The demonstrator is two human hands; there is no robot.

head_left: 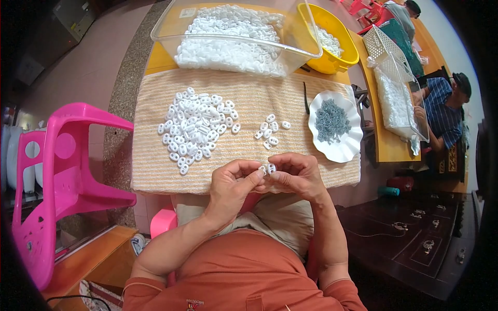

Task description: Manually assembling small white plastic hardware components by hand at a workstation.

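The left hand [232, 182] and the right hand [296, 175] met at the near edge of the table [155, 59], fingertips pinched together on 2 small white plastic links [268, 168] held between them. Both hands were curled nearly closed, thumbs and forefingers clamped on the pieces, the other fingers folded in.

A beige ribbed towel [155, 171] covered the near part of the orange table, its weave running in fine stripes. At the table's far edge stood a large clear plastic bin [171, 26] heaped with white links, and at its far right corner a yellow bowl [319, 20] held more of them. On the towel's left half lay a loose pile of white oval links [194, 128], glossy and each with 2 holes. Near the towel's right edge sat a white scalloped plate [348, 142] carrying a mound of small grey metal pieces [332, 120]; a thin dark tool [306, 101] lay just beside its left rim. Between the pile and the plate lay a smaller cluster of about 8 links [271, 129].

A pink plastic chair [67, 171] stood left of the table on a pale tiled floor. Beyond the right side, another person in a striped shirt [443, 103] sat by a white mesh basket [394, 57].
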